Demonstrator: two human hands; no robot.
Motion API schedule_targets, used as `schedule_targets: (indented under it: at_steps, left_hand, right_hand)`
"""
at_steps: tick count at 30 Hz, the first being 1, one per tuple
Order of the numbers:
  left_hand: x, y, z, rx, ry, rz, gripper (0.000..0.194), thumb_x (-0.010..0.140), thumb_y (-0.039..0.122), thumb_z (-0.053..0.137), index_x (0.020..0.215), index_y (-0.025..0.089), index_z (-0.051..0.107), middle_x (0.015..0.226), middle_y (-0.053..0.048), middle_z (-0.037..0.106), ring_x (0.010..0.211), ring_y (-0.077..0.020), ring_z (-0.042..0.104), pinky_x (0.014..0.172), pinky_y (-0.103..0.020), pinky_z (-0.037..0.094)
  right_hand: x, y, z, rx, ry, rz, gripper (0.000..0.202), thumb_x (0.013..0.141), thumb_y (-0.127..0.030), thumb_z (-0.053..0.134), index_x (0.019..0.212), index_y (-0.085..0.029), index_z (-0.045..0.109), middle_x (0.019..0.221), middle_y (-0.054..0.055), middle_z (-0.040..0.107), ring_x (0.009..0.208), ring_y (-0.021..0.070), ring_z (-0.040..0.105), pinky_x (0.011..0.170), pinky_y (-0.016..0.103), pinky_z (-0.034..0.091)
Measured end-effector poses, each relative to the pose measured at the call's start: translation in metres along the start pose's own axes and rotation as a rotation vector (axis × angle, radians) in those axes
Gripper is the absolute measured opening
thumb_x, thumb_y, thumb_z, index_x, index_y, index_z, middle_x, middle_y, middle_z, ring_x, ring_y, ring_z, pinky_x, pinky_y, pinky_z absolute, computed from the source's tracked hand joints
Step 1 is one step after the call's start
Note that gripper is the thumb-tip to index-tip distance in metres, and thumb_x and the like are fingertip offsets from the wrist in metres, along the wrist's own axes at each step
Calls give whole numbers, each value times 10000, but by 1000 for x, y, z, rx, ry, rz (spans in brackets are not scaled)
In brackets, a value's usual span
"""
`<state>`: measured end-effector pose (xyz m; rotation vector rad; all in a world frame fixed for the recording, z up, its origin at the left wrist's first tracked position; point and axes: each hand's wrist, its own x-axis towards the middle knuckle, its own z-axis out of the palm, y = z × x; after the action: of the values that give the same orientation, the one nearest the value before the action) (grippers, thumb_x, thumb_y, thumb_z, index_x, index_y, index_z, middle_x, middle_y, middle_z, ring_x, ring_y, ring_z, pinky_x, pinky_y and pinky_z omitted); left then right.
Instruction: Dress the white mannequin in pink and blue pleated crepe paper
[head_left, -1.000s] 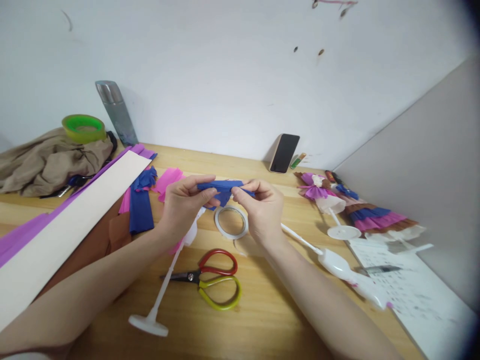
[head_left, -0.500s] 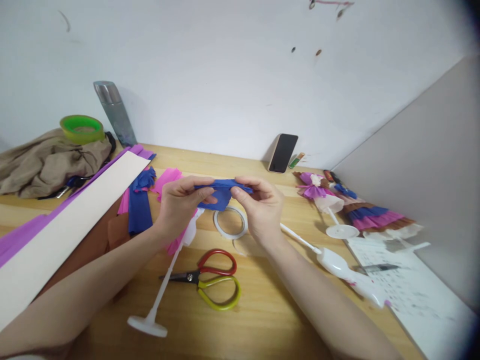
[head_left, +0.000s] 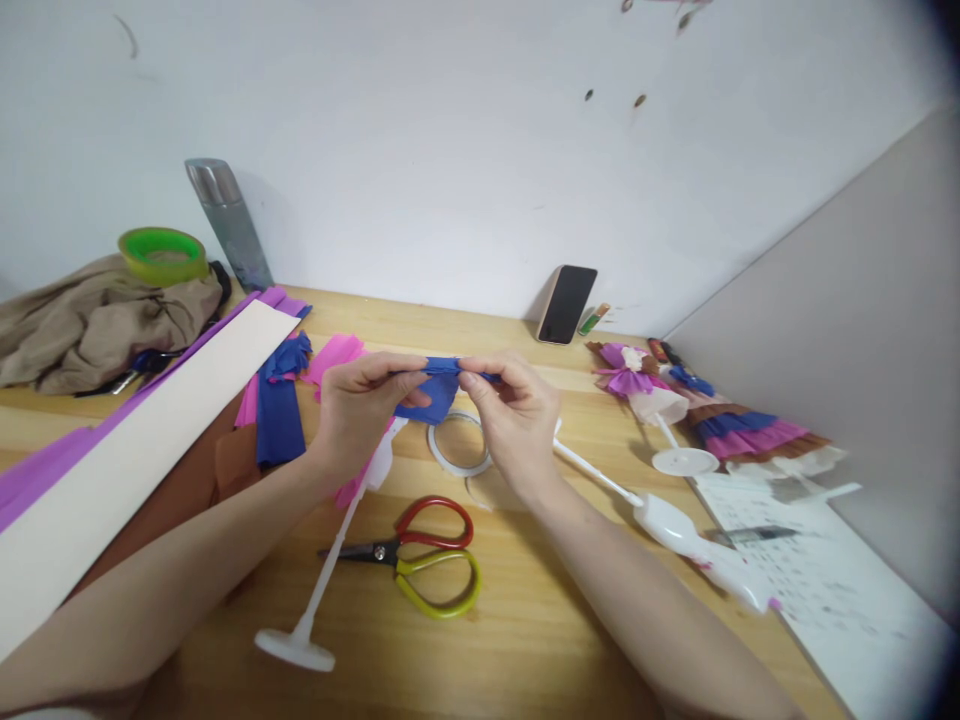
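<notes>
Between my hands, a piece of blue crepe paper (head_left: 435,398) is stretched above the table, its top edge folded or gathered. My left hand (head_left: 364,405) pinches its left end between thumb and fingers. The right end is pinched in my right hand (head_left: 517,415), close to the left one. Below the paper lies a white roll of tape (head_left: 459,445). Scissors (head_left: 409,550) with one red and one yellow handle rest nearer to me. Beside them a white stand (head_left: 319,590) with a round base leans toward pink paper (head_left: 337,355).
Cream, purple, brown and blue paper strips (head_left: 150,440) cover the left side. Behind them are a cloth (head_left: 112,320), green tape (head_left: 161,255) and a bottle (head_left: 232,225). A phone (head_left: 568,305) leans on the wall. At right lie a glue gun (head_left: 697,545), ruffled dress (head_left: 750,435) and written sheet (head_left: 840,600).
My right hand has moved slightly left along the blue paper, nearer to my left hand. My left hand keeps its pinch in nearly the same place.
</notes>
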<state>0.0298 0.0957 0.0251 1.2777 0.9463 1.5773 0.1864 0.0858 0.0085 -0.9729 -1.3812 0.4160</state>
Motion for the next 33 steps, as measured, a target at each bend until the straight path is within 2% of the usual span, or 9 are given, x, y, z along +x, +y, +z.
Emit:
schedule_targets:
  at_steps: [5,9,14,17,20,23,27,33]
  left_hand:
    - [1,-1,0,58,21,-19,51,646,176,785,690,173,759,545,21,712,496,-158,696,521,-243,589]
    - [3,-4,0,74,32,-22,57,651,185,781,693,170,746,545,21,712,501,-159,698,530,-246,589]
    - [2,-6,-2,77,-13,-10,61,674,212,772,709,173,741,543,15,718,494,-160,696,520,-246,583]
    - [1,-2,-3,75,-17,-4,72,676,212,778,713,167,737,549,10,720,500,-158,696,520,-243,580]
    - [0,1,-2,57,-23,5,51,681,188,770,704,163,732,553,9,719,507,-151,694,538,-243,582]
    - [0,2,-2,14,-42,-3,37,689,170,764,706,165,732,567,6,724,521,-149,698,559,-247,588]
    - [-1,0,-2,7,-81,-22,85,688,221,794,713,162,739,588,-9,731,545,-165,707,571,-268,597]
    - [0,0,-3,20,-94,-11,82,688,221,801,713,168,744,594,-8,736,534,-156,698,563,-261,593]
  right_hand:
    - [-1,0,2,-9,1,42,66,827,-207,660,827,-222,725,806,11,724,751,169,654,704,316,514]
    - [-1,1,5,72,6,183,48,799,-247,681,781,-203,683,698,-4,703,650,156,658,641,298,516]
    - [1,-4,9,239,2,358,188,756,-324,717,736,-193,584,653,-2,700,540,147,672,516,254,505]
    - [2,-11,9,345,-45,416,243,738,-356,737,788,-203,555,676,1,728,508,142,672,494,248,510]
    - [1,-18,8,413,-112,460,348,684,-342,787,924,-215,568,669,-23,735,496,137,670,495,247,525]
    - [0,-21,7,437,-177,487,409,655,-318,810,979,-220,580,614,-47,716,452,118,638,463,226,508]
    - [1,-19,7,470,-191,491,372,660,-328,809,949,-220,601,587,-49,710,411,103,606,425,212,486]
    - [3,-15,4,451,-170,470,213,672,-290,789,769,-191,628,581,-28,713,406,97,612,419,197,462]
